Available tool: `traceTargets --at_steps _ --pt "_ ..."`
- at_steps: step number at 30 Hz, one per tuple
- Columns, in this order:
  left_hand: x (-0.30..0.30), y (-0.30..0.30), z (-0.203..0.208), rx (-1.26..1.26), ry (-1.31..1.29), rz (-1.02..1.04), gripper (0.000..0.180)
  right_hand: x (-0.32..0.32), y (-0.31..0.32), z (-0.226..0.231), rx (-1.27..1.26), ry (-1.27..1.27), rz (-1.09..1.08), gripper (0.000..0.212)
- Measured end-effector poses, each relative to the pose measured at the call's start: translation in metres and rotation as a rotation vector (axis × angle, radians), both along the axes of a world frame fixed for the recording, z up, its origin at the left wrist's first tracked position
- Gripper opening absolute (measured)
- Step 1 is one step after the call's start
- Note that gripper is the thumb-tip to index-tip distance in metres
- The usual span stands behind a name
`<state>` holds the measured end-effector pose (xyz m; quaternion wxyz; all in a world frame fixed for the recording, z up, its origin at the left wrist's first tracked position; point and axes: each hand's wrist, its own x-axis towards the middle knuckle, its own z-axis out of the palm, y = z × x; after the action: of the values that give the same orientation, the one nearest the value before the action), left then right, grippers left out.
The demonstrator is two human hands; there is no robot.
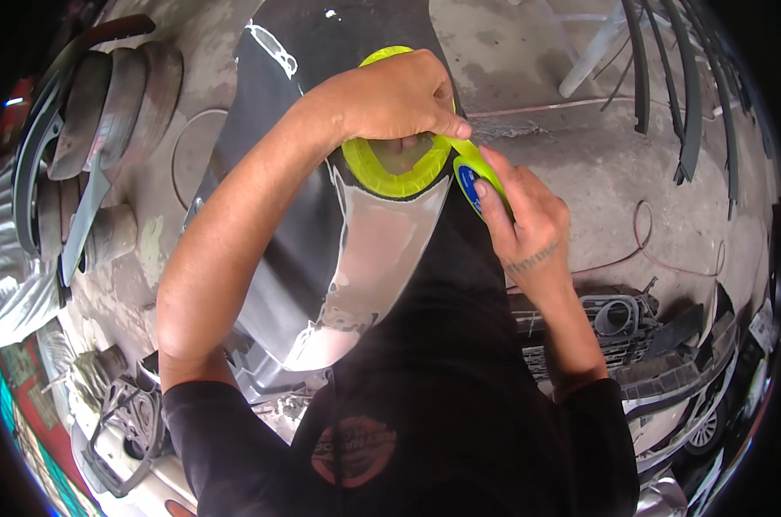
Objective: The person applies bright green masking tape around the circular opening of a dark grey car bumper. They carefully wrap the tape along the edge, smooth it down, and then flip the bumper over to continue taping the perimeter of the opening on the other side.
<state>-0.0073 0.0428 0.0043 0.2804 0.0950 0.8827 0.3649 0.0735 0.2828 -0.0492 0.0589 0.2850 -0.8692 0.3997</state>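
Yellow-green tape (396, 169), ringed on black panel (321, 224)

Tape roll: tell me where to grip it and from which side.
Grip the tape roll across its flat faces, from the right, as the right hand does. It stands on edge, and the left hand presses the yellow tape onto the panel on its left.

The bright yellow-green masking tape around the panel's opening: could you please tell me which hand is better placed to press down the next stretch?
Probably the left hand: its fingers already rest on the yellow-green tape at the opening, while the right hand is occupied gripping the tape roll.
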Motion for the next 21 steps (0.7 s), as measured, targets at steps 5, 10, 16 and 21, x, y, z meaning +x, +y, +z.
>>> traceTargets --at_steps 5,10,16,21 --pt "-0.004 0.005 0.011 -0.038 -0.040 0.019 0.020 -0.005 -0.005 0.002 0.027 -0.032 -0.003 0.039" --pt "-0.004 -0.001 -0.020 -0.351 0.370 -0.106 0.015 0.003 -0.005 0.018 0.041 -0.145 -0.009 0.040" --pt "0.003 0.014 -0.034 -0.529 0.397 -0.236 0.017 0.006 -0.011 0.020 0.129 -0.187 0.067 0.031" --pt "0.005 0.006 -0.049 -0.452 0.477 -0.167 0.016 0.002 -0.014 0.018 0.125 -0.183 0.091 0.028"
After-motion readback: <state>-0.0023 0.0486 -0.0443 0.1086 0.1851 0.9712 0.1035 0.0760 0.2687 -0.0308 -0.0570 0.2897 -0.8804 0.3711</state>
